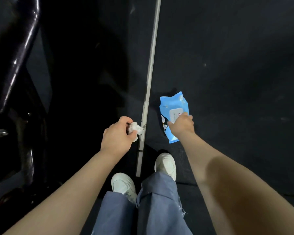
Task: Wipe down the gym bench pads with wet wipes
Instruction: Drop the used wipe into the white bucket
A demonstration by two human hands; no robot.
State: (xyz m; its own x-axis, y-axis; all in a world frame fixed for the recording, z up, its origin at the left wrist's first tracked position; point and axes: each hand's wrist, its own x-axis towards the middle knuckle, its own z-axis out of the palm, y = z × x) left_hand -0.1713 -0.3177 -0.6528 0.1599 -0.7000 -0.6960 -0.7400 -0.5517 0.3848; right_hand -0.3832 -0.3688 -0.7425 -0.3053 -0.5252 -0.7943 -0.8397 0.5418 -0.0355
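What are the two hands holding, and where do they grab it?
The left hand holds a crumpled white wipe, bunched in its fingers. The right hand grips the blue wipes pack near its middle, by the white lid flap.

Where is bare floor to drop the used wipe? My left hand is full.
Bare dark floor lies right of the metal strip, beyond the wipes pack. Left of the strip, the black frame crowds it.
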